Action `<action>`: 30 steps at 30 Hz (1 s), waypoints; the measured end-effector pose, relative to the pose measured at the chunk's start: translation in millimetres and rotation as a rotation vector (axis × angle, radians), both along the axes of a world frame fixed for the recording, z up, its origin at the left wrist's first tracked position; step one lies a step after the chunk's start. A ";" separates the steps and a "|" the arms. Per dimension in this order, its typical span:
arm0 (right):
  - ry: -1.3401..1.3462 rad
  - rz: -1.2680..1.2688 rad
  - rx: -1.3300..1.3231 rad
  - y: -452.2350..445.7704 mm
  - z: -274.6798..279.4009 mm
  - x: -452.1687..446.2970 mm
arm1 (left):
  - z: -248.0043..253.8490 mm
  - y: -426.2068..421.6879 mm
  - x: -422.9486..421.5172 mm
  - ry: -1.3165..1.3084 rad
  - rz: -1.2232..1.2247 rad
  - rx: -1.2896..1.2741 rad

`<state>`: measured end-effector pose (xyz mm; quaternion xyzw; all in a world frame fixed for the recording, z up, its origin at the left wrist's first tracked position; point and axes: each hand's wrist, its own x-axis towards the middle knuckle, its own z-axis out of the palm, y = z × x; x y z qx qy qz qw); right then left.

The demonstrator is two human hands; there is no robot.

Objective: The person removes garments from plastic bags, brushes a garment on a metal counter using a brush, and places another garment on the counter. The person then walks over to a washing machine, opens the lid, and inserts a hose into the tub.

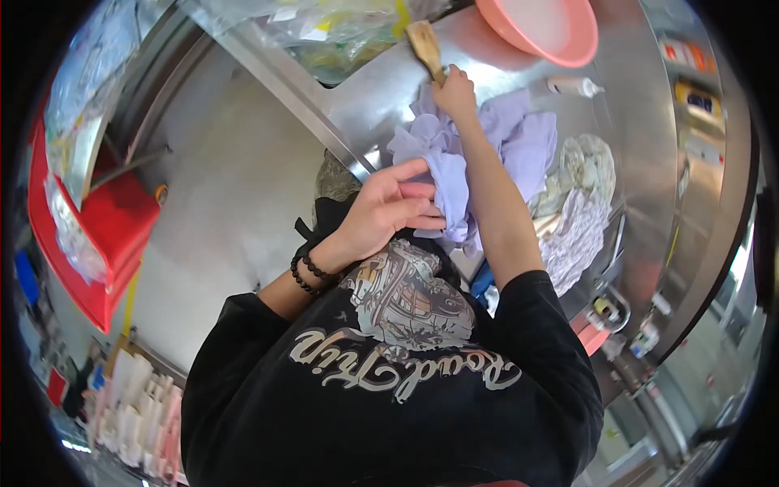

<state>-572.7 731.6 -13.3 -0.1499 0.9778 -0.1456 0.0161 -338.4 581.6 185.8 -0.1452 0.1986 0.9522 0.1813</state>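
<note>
My right hand (456, 93) is wrapped round the handle of a wooden scrubbing brush (425, 49), at the top middle. The brush's head points up and to the left over the metal counter, just beyond a bunched lavender garment (515, 134). My left hand (385, 209), with dark bead bracelets at the wrist, is at the near left edge of the garment. Its curved fingers take hold of a fold of the cloth, and some fingertips are partly hidden there. My right forearm crosses over the garment and covers part of it.
A pink basin (580, 50) of whitish water stands at the back of the metal counter (365, 114). A white bottle (574, 86) lies near it. Other wet cloths (578, 219) are heaped right of my forearm, near a tap (613, 304). Plastic-wrapped items (333, 32) are at the top.
</note>
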 end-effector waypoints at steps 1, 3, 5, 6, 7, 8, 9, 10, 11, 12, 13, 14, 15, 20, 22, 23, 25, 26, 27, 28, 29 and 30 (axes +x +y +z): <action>-0.050 0.010 0.111 -3.5 5.0 -3.4 | 4.8 -3.0 -2.4 -0.004 -0.007 -0.010; -0.132 0.022 0.336 -2.2 21.6 -5.9 | 12.6 -1.1 0.1 -0.001 -0.031 -0.030; -0.035 0.139 0.259 -4.0 39.3 -13.1 | 10.1 -2.6 -1.0 0.002 -0.015 -0.067; -0.031 0.145 0.266 -8.0 61.8 -13.4 | 8.7 -3.9 -3.5 0.012 -0.022 -0.113; -0.104 0.098 0.099 -4.3 85.2 -8.9 | 7.2 -3.2 -5.4 0.018 -0.040 -0.156; -0.170 0.046 -0.072 -1.8 112.0 -0.8 | 5.5 -2.9 -8.6 0.030 -0.062 -0.203; -0.119 0.072 -0.213 5.5 136.4 15.0 | 4.9 -2.2 -10.3 0.041 -0.075 -0.199; -0.073 0.094 -0.355 13.0 162.7 35.0 | 5.6 -3.4 -15.8 0.045 -0.080 -0.240; -0.179 -0.011 -0.474 14.5 200.0 62.8 | 6.0 -5.1 -23.1 0.054 -0.080 -0.282; -0.227 -0.056 -0.554 13.3 238.4 91.6 | 5.7 -6.4 -29.6 0.060 -0.083 -0.320; -0.276 -0.111 -0.631 17.1 265.7 122.2 | 3.6 -5.7 -33.1 0.063 -0.094 -0.353; -0.216 -0.067 -0.478 28.4 277.3 152.1 | 0.6 -4.0 -34.6 0.068 -0.125 -0.338; -0.159 -0.028 -0.324 38.5 284.9 176.6 | -2.4 -2.6 -40.0 0.070 -0.115 -0.339; -0.168 -0.047 -0.197 60.9 285.2 232.3 | -8.9 21.6 -66.2 0.145 -0.152 -0.392; -0.202 -0.165 -0.256 61.4 288.1 228.7 | -8.2 33.1 -68.1 0.229 -0.259 -0.460; -0.221 -0.225 -0.287 63.2 287.8 229.3 | -8.9 39.6 -66.6 0.268 -0.314 -0.493; -0.185 -0.287 -0.326 62.7 288.7 230.2 | -9.8 50.3 -55.3 0.279 -0.378 -0.415; -0.144 -0.310 -0.356 61.5 289.7 227.6 | -9.7 54.2 -49.3 0.289 -0.403 -0.340; -0.098 -0.324 -0.387 60.4 289.4 224.1 | -10.4 56.3 -46.1 0.301 -0.420 -0.268; -0.056 -0.333 -0.418 60.4 288.8 222.2 | -10.6 57.3 -46.3 0.309 -0.432 -0.196; -0.011 -0.352 -0.442 65.3 289.9 230.6 | -9.6 55.0 -47.1 0.313 -0.443 -0.201; 0.028 -0.373 -0.462 71.8 290.5 243.5 | -9.6 50.4 -49.0 0.305 -0.431 -0.274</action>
